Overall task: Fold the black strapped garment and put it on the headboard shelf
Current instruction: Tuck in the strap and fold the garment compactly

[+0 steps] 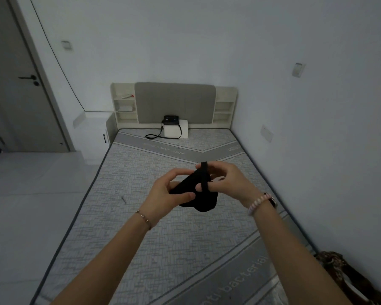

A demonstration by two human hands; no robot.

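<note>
Under my arms lies the big grey patterned mattress (163, 227), bare, with pale grey bands and printed letters across it. At its far end stands the headboard, a grey padded panel (174, 103) with white shelf cubbies on the left side (124, 106) and white shelf cubbies on the right side (224, 106). A grey door with a black handle (20, 89) is off to the left, and a small white bedside cabinet (95, 137) sits between it and the bed.

Against the padded panel, on the mattress, sits a white box (176, 132). A small black bag with a long thin strap (171, 121) leans on top of the box, and its strap trails down onto the mattress. Something brown and patterned (348, 276) lies at the bottom right, by the wall; I cannot tell what it is.

Both my hands are up in the air over the middle of the mattress, holding the black strapped garment (198, 194) between them. It is bunched up small and does not touch the bed. My left hand (167, 190) pinches the cloth with thumb and fingers closed on it. My right hand (229, 181) grips it too, and one black strap runs over my right fingers (199, 187) and pokes up above them. My left wrist has a thin bracelet (143, 217). My right wrist has a pink and white beaded band (259, 203).
</note>
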